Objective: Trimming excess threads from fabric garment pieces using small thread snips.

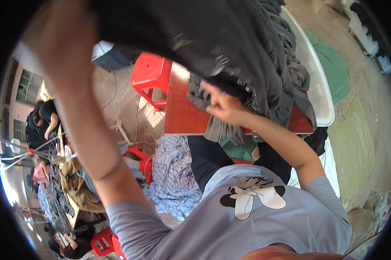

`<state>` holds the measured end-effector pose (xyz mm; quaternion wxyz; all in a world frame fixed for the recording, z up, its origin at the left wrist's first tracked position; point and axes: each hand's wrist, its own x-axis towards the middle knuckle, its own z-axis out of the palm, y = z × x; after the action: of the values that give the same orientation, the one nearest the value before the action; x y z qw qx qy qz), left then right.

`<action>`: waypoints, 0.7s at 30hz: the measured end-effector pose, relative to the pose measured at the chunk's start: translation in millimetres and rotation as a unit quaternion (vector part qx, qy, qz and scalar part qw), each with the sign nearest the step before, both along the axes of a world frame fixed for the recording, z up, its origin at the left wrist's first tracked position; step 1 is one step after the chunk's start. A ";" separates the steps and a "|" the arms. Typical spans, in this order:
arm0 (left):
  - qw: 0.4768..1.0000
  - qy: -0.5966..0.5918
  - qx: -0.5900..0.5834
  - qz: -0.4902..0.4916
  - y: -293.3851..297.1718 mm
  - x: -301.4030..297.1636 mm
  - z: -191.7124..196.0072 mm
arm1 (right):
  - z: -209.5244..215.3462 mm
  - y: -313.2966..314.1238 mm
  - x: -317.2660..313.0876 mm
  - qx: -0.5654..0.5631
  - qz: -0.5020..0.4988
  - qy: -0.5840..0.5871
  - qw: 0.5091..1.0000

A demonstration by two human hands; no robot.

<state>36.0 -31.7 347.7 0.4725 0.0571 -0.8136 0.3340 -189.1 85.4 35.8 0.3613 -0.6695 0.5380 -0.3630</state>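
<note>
My left hand [59, 32] is raised high at the upper left, blurred, holding up a large dark grey garment [195, 34] that spreads across the top of the view. My right hand [225, 107] reaches forward over a red-brown board [182, 117] and pinches the grey fabric where it hangs down. Below that hand, a ribbed grey cuff or hem [219, 130] drapes over the board's near edge. More grey clothes [290, 65] are heaped at the board's far right.
A white tub [319, 86] stands behind the board at the right, a red plastic stool [148, 76] to its left. Blue-and-white patterned cloth [174, 173] lies by my legs. Other people [44, 121] work among clothes at the far left. Green sheets [353, 143] cover the floor.
</note>
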 end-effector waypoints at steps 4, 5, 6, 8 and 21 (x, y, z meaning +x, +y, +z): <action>0.987 0.069 -0.100 0.108 34.9 68.1 18.5 | -2.8 -16.5 -111.8 -0.150 -0.044 0.106 0.982; 0.952 0.068 -0.203 0.218 42.2 87.7 16.7 | 5.1 -17.2 -119.5 -0.146 -0.126 0.024 0.981; 0.965 0.073 -0.173 0.185 43.2 111.4 12.2 | 16.7 -15.6 -125.3 -0.141 -0.203 -0.061 0.967; 0.975 0.143 0.043 0.166 49.6 106.7 -21.5 | 51.7 16.1 -158.9 -0.014 -0.229 -0.153 0.961; 0.570 0.095 0.791 -0.202 -50.1 -68.3 -150.3 | 57.9 96.0 -222.1 0.221 -0.100 -0.403 0.882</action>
<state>-32.3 -81.8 197.3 0.3692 0.2738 -0.6941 -0.5541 -411.2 181.5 93.7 0.6474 -0.3108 0.4766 -0.5070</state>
